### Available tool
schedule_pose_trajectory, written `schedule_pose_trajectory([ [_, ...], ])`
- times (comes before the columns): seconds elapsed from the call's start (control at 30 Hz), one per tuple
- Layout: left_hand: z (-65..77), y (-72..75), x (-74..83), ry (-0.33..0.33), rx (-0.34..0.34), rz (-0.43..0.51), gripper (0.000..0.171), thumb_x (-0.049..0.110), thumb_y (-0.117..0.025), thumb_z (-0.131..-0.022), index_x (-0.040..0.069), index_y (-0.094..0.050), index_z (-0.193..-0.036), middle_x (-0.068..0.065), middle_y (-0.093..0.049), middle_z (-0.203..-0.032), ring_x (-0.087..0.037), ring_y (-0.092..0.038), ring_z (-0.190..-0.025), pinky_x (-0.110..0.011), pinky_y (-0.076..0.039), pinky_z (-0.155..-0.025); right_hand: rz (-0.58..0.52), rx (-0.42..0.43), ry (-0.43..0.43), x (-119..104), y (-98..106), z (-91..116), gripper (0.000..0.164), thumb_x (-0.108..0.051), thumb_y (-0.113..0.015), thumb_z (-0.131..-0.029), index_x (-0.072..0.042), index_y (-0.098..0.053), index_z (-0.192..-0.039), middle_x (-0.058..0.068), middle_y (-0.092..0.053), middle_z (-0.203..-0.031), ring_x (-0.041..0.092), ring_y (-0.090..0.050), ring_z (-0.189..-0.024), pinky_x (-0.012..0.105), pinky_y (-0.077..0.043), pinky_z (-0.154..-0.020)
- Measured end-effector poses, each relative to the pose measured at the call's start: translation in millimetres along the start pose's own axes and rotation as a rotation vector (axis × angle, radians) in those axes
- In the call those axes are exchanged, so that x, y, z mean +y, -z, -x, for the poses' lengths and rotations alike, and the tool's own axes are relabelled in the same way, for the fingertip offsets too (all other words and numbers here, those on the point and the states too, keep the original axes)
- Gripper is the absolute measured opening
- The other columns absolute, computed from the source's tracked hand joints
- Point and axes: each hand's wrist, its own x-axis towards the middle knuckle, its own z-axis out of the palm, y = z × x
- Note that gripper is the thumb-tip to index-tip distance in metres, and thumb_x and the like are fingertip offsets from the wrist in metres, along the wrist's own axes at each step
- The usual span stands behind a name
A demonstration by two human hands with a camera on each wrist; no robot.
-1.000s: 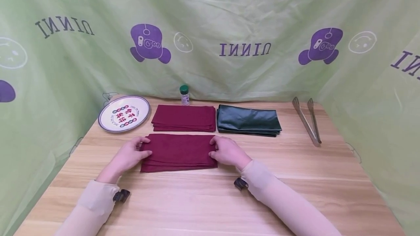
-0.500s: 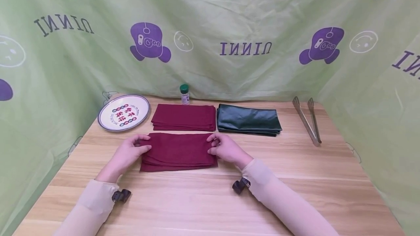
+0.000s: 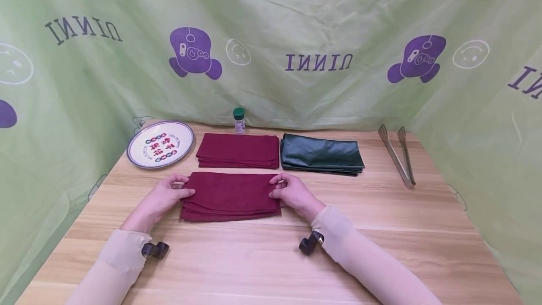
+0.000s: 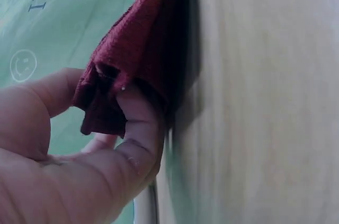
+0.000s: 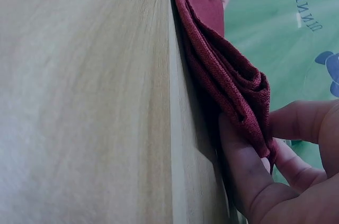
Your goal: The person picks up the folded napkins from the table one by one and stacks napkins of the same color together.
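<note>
A folded maroon cloth (image 3: 230, 194) lies in front of the person, with a hand at each short end. The left hand (image 3: 156, 200) pinches its left end; in the left wrist view the thumb is on one face of the cloth (image 4: 140, 38) and a finger tucks under the other. At the opposite end, the right hand (image 3: 298, 196) grips the layers between thumb and fingers. The right wrist view shows the cloth's stacked folds (image 5: 225, 68) edge-on, raised off the tabletop near that hand. Fingertips beneath the cloth are partly hidden.
Just behind lie another folded maroon cloth (image 3: 237, 149) and a folded dark green cloth (image 3: 322, 153). A printed plate (image 3: 139, 147) stands at back left, a green-capped shaker bottle (image 3: 239, 124) at the back. Metal tongs (image 3: 398, 156) lie at right. A green curtain (image 3: 271, 18) surrounds the wooden table (image 3: 237, 267).
Both hands keep their places at the cloth's ends, with small shifts of the fingers. The cloth's ends look slightly raised now. The head view has tilted a little.
</note>
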Motion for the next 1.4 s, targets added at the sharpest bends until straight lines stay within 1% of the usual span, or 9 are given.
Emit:
schedule_pose_trajectory([
  [0.1,1.9,-1.5,1.6,-0.029,-0.007,-0.061,0.045,0.008,-0.068,-0.09,-0.007,-0.046,-0.126,-0.012,-0.062,-0.105,-0.014,-0.058,-0.09,-0.025,-0.047,-0.078,0.013,0.0,0.004,0.6,-0.2,0.6,0.035,0.013,-0.068,-0.077,0.007,-0.059,-0.11,0.004,-0.049,-0.08,0.014,-0.05,-0.071,0.025,-0.044,-0.059],
  [0.2,3.7,-4.3,4.6,-0.07,0.022,-0.164,0.042,0.009,-0.068,-0.089,-0.005,-0.05,-0.124,-0.019,-0.061,-0.113,-0.023,-0.054,-0.1,-0.03,-0.042,-0.086,0.038,0.002,0.019,0.1,-0.3,2.4,0.033,0.012,-0.068,-0.076,0.005,-0.06,-0.108,0.005,-0.05,-0.081,0.015,-0.05,-0.073,0.024,-0.044,-0.059],
  [0.3,4.3,-7.2,7.0,-0.111,0.041,-0.213,0.041,0.007,-0.068,-0.088,-0.005,-0.051,-0.124,-0.022,-0.059,-0.119,-0.03,-0.051,-0.107,-0.035,-0.039,-0.09,0.086,0.014,0.04,-0.5,-0.5,4.8,0.032,0.01,-0.07,-0.076,0.002,-0.062,-0.106,0.007,-0.053,-0.085,0.017,-0.05,-0.079,0.023,-0.043,-0.059],
  [0.57,2.4,-8.2,3.3,-0.173,0.04,-0.156,0.042,0.002,-0.067,-0.087,-0.002,-0.052,-0.127,-0.021,-0.057,-0.121,-0.025,-0.054,-0.104,-0.022,-0.046,-0.082,0.108,0.009,0.051,-0.2,-1.3,7.6,0.032,0.009,-0.07,-0.075,0.001,-0.062,-0.105,0.009,-0.055,-0.09,0.019,-0.05,-0.086,0.024,-0.043,-0.061],
  [0.73,4.3,-9.4,5.1,-0.217,0.024,-0.127,0.043,0.004,-0.068,-0.088,-0.001,-0.053,-0.128,-0.02,-0.055,-0.127,-0.028,-0.053,-0.111,-0.02,-0.043,-0.086,0.088,0.002,0.042,0.7,-1.7,8.4,0.033,0.009,-0.07,-0.075,0.0,-0.062,-0.106,0.009,-0.054,-0.09,0.019,-0.05,-0.084,0.025,-0.043,-0.059],
  [0.9,6.0,-13.6,8.7,-0.263,0.005,-0.079,0.044,0.006,-0.07,-0.088,-0.001,-0.054,-0.128,-0.02,-0.056,-0.127,-0.029,-0.053,-0.117,-0.017,-0.041,-0.092,0.081,0.007,0.05,0.0,-2.3,8.8,0.033,0.01,-0.069,-0.075,-0.001,-0.063,-0.104,0.009,-0.054,-0.091,0.019,-0.05,-0.087,0.025,-0.043,-0.063],
  [1.03,4.3,-14.3,7.9,-0.258,0.011,-0.057,0.044,0.005,-0.069,-0.089,-0.002,-0.052,-0.129,-0.021,-0.056,-0.125,-0.021,-0.055,-0.111,-0.016,-0.044,-0.088,0.079,0.011,0.054,0.5,-2.1,8.5,0.033,0.011,-0.069,-0.075,-0.001,-0.063,-0.105,0.009,-0.054,-0.091,0.02,-0.05,-0.087,0.026,-0.043,-0.064],
  [1.17,1.4,-10.5,3.6,-0.222,0.026,-0.037,0.046,0.002,-0.066,-0.09,-0.003,-0.048,-0.132,-0.023,-0.052,-0.126,-0.016,-0.056,-0.101,-0.02,-0.049,-0.081,0.081,0.02,0.055,1.9,-1.5,7.9,0.033,0.01,-0.07,-0.075,-0.001,-0.063,-0.105,0.009,-0.055,-0.092,0.021,-0.05,-0.089,0.026,-0.043,-0.064],
  [1.4,-1.3,-1.7,-4.1,-0.136,0.025,-0.053,0.05,-0.005,-0.062,-0.088,-0.003,-0.043,-0.135,-0.028,-0.041,-0.134,-0.032,-0.054,-0.106,-0.025,-0.052,-0.075,0.078,0.024,0.05,5.9,-2.0,7.2,0.035,0.012,-0.07,-0.075,0.003,-0.062,-0.108,0.014,-0.056,-0.095,0.02,-0.048,-0.09,0.026,-0.042,-0.067],
])
